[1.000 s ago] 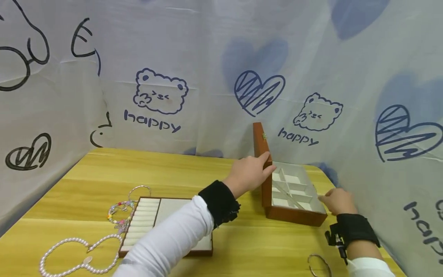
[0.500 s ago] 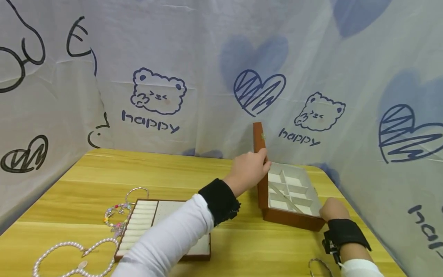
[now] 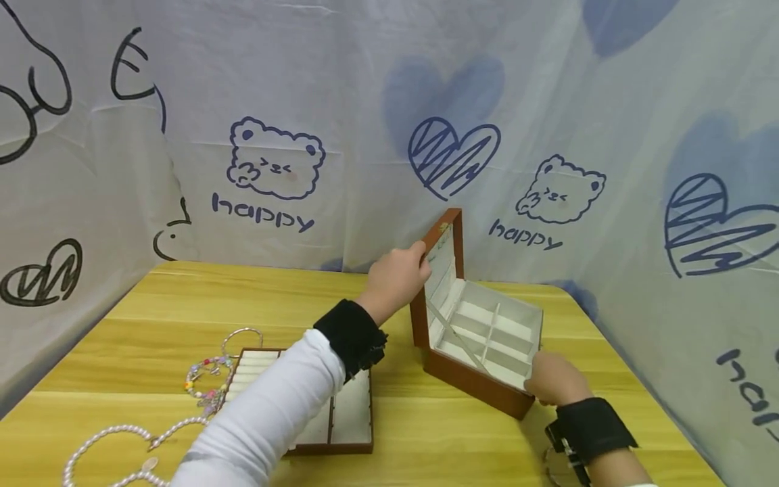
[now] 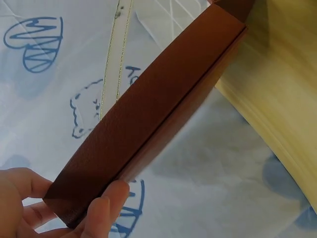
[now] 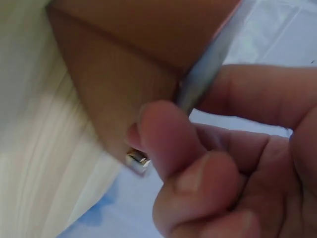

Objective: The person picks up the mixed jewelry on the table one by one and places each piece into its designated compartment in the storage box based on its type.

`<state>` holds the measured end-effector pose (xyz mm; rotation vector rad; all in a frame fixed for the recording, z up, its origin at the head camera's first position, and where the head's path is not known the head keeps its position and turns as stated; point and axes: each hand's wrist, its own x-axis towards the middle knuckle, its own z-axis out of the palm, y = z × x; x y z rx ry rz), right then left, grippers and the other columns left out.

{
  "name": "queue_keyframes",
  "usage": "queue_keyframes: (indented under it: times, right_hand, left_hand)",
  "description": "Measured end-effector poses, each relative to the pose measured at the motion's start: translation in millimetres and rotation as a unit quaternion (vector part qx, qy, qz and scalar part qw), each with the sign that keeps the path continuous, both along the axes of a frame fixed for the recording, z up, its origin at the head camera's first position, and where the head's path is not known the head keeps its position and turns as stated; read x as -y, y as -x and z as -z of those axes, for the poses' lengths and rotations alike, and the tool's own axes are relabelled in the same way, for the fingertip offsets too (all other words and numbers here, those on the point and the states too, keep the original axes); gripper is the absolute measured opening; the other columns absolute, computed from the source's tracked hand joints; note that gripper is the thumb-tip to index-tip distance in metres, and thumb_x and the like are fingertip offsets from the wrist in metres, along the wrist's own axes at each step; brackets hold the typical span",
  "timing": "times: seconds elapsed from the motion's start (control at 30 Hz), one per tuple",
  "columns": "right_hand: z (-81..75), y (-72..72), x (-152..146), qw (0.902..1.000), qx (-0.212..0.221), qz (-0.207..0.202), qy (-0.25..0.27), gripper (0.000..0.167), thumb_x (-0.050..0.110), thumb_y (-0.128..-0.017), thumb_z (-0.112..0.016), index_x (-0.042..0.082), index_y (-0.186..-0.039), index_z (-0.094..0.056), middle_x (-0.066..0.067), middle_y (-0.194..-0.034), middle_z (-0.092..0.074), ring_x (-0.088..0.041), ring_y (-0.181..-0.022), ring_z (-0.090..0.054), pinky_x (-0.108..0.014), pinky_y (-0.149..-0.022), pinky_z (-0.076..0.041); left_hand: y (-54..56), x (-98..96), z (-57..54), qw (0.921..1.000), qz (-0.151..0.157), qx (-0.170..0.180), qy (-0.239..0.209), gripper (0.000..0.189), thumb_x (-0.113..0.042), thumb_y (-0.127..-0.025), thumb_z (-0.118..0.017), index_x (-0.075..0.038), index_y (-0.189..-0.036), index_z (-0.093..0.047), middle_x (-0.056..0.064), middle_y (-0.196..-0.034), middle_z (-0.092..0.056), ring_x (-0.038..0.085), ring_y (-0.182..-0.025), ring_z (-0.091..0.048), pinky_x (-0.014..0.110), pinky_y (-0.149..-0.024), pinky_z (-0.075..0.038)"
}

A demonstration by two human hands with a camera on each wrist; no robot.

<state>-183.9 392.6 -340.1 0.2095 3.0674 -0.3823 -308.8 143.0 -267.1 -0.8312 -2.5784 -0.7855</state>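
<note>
A brown jewelry box stands on the table with its lid raised and its white compartments showing. My left hand grips the lid's edge, thumb on one side and fingers on the other in the left wrist view. A pale ribbon runs from lid to box. At the near right corner, my right hand holds the box's side wall. In the right wrist view its fingers pinch the rim, close to a small metal clasp.
A brown-edged jewelry tray with ring rolls lies at left, partly behind my left sleeve. Beside it are a beaded bracelet, a silver bangle and a pearl necklace. Another bangle is partly hidden by my right wrist.
The box has shifted left and turned, so the lid's white inside now shows. Both hands have moved left with it, and my right hand has come onto its right wall.
</note>
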Motion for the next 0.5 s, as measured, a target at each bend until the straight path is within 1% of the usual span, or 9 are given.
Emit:
queue_keyframes:
  times: [0.1,0.17,0.27,0.33,0.4,0.47,0.5]
  right_hand:
    - [0.0,-0.6,14,0.9997,0.015,-0.005,-0.021,0.006,0.005,-0.073,-0.057,0.001,-0.069,-0.053,-0.004,-0.053,-0.051,-0.014,-0.042,-0.044,-0.024,-0.042,-0.033]
    - [-0.8,-1.8,25,0.9989,0.025,-0.007,-0.040,0.012,0.009,-0.075,-0.059,0.004,-0.067,-0.053,-0.004,-0.055,-0.050,-0.015,-0.046,-0.043,-0.026,-0.045,-0.032]
    - [-0.2,-5.4,44,0.9979,0.018,-0.012,-0.061,0.022,0.012,-0.077,-0.060,0.009,-0.059,-0.048,-0.001,-0.053,-0.043,-0.015,-0.048,-0.038,-0.027,-0.048,-0.028]
    - [0.1,-8.7,57,0.9975,0.010,-0.018,-0.067,0.028,0.014,-0.079,-0.060,0.012,-0.056,-0.044,0.000,-0.053,-0.036,-0.015,-0.048,-0.034,-0.028,-0.049,-0.025]
    - [1.7,-11.4,70,0.9973,0.000,-0.019,-0.070,0.033,0.015,-0.080,-0.061,0.014,-0.054,-0.041,0.001,-0.052,-0.032,-0.014,-0.047,-0.032,-0.027,-0.048,-0.023]
    - [3.3,-11.7,83,0.9976,0.001,-0.020,-0.066,0.036,0.017,-0.081,-0.061,0.014,-0.053,-0.041,0.002,-0.051,-0.030,-0.014,-0.046,-0.030,-0.027,-0.047,-0.022]
    - [3.1,-11.5,87,0.9979,0.005,-0.021,-0.061,0.036,0.019,-0.082,-0.061,0.014,-0.053,-0.041,0.002,-0.051,-0.030,-0.013,-0.046,-0.031,-0.027,-0.047,-0.022]
  left_hand:
    - [4.6,7.4,-1.0,0.9999,-0.009,0.011,-0.001,0.017,-0.016,-0.093,-0.046,-0.008,-0.102,-0.057,0.004,-0.067,-0.054,0.013,-0.050,-0.042,0.022,-0.042,-0.027]
    - [7.8,11.9,-2.0,0.9998,-0.014,0.015,0.003,0.021,-0.015,-0.093,-0.046,-0.007,-0.108,-0.059,0.007,-0.074,-0.061,0.014,-0.052,-0.044,0.022,-0.044,-0.029]
    - [13.5,18.2,-4.0,0.9995,-0.019,0.021,0.010,0.028,-0.013,-0.094,-0.045,-0.006,-0.118,-0.058,0.011,-0.092,-0.068,0.017,-0.059,-0.052,0.024,-0.048,-0.035]
    - [18.0,21.8,-4.4,0.9994,-0.022,0.021,0.018,0.032,-0.013,-0.096,-0.044,-0.006,-0.124,-0.056,0.013,-0.105,-0.067,0.020,-0.070,-0.061,0.026,-0.055,-0.044]
    - [22.5,25.4,-3.7,0.9990,-0.024,0.032,0.022,0.036,-0.014,-0.097,-0.042,-0.007,-0.131,-0.051,0.014,-0.118,-0.063,0.023,-0.086,-0.064,0.030,-0.066,-0.050]
    - [26.4,30.5,-0.2,0.9983,-0.029,0.046,0.020,0.040,-0.016,-0.098,-0.040,-0.008,-0.137,-0.044,0.014,-0.130,-0.055,0.026,-0.106,-0.061,0.034,-0.080,-0.053]
    - [27.4,33.0,2.4,0.9979,-0.035,0.054,0.014,0.043,-0.018,-0.098,-0.040,-0.008,-0.140,-0.039,0.015,-0.134,-0.051,0.027,-0.112,-0.058,0.036,-0.085,-0.052]
